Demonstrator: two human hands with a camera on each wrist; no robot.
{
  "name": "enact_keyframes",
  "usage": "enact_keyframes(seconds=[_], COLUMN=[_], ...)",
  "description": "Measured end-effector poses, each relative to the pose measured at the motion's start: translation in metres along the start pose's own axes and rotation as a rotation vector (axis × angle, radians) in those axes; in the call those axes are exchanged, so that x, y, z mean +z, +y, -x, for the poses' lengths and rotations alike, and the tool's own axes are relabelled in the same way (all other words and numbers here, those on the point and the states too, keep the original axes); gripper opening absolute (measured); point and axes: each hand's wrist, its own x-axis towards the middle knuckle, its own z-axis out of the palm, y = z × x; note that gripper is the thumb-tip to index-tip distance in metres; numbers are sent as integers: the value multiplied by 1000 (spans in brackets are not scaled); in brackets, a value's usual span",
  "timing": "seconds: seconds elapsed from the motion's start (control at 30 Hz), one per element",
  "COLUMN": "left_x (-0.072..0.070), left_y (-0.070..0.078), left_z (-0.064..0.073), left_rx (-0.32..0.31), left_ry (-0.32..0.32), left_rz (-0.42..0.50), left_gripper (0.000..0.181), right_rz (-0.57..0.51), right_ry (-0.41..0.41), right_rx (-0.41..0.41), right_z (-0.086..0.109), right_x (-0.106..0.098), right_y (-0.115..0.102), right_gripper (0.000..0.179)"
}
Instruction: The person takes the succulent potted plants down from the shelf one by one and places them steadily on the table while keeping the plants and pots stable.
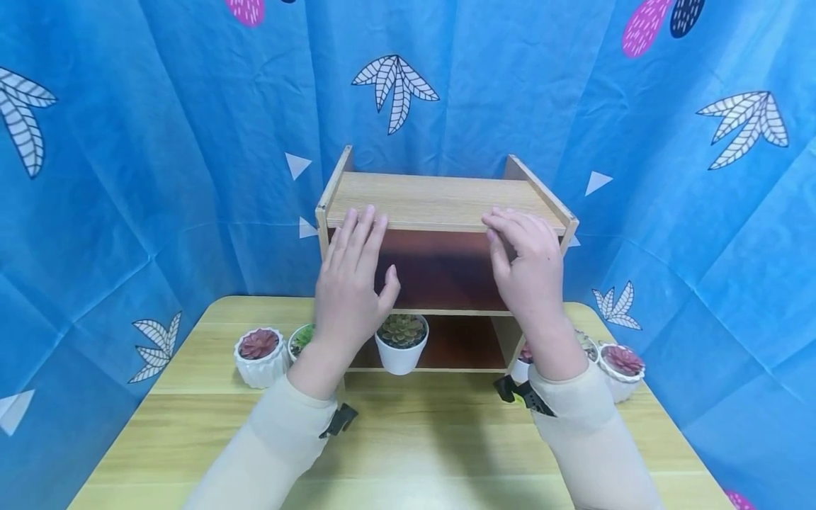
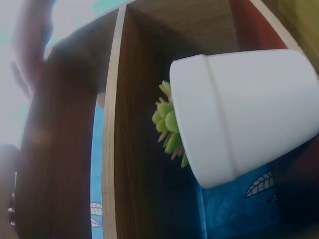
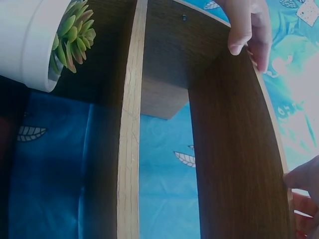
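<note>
My left hand [image 1: 350,283] reaches to the left part of the wooden shelf's [image 1: 440,202] top board, fingers straight with their tips at its front edge and thumb spread aside. At the right part of the same edge, my right hand [image 1: 528,258] has bent fingers over the board and its thumb lower, at the front. In the right wrist view the right thumb [image 3: 295,177] meets the board's edge, with fingers beyond it. Between my forearms, a white pot [image 1: 401,354] with a green-brown succulent [image 1: 401,330] stands upright at the lower compartment's front; it looms large in the left wrist view.
On the table's left are a ribbed white pot [image 1: 263,368] with a red succulent and a green plant [image 1: 302,338] partly behind my wrist. Several potted succulents, including a pinkish one [image 1: 625,360], stand at right. Blue patterned curtains [image 1: 159,142] close off the back and sides.
</note>
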Motion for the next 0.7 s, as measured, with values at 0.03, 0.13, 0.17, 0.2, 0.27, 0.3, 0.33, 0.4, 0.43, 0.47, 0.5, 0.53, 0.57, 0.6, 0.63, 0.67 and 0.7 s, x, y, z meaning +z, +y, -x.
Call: enact_keyframes(seconds=[0.03,0.13,0.17,0.2,0.27,0.3,0.33,0.4,0.43,0.47,0.5,0.53,0.57,0.6,0.63,0.67,0.7], left_x=[0,-1,-1,-1,-1,-1,0,2,3,3,4,5,5,6,7,7,8], left_y=[1,4,5,5,6,6,6,5,5,5,4,4,3,3,2,2,2], left_z=[2,7,10,12,17,20,22,28,31,33,35,37,40,42,44,46,48], left_rx=[-6,-16,-19,-21,-21,-19,-20,-20,-18,-17,-16,-18,-19,-21,-24,-29,-34], left_ry=[-2,-9,-10,-7,-4,-3,-9,-11,-11,-12,-9,-8,-8,-10,-16,-19,-24], left_rz=[5,15,21,29,43,50,55,64,66,69,72,75,78,82,83,88,92], left_gripper=[64,63,63,63,62,62,61,60,60,59,59,58,57,57,56,55,54], right_rz=[1,3,4,7,4,4,3,4,1,1,-1,0,1,0,0,0,0], right_ry=[0,-2,-2,-4,-4,-4,-5,-6,-3,-3,-3,-3,-5,-5,-4,-5,-5], right_rx=[2,7,8,7,8,8,8,10,13,13,13,12,10,11,12,13,14], right_z=[0,1,1,1,1,0,0,0,0,0,0,0,0,0,0,0,0], right_x=[0,0,0,-1,-1,-1,-1,0,0,0,0,0,0,0,0,0,0], right_y=[0,0,-1,-1,-1,-2,-2,-2,-2,-2,-2,-2,-2,-2,-2,-1,-1], right_gripper=[21,21,21,21,21,21,21,21,21,21,21,21,21,21,21,21,21])
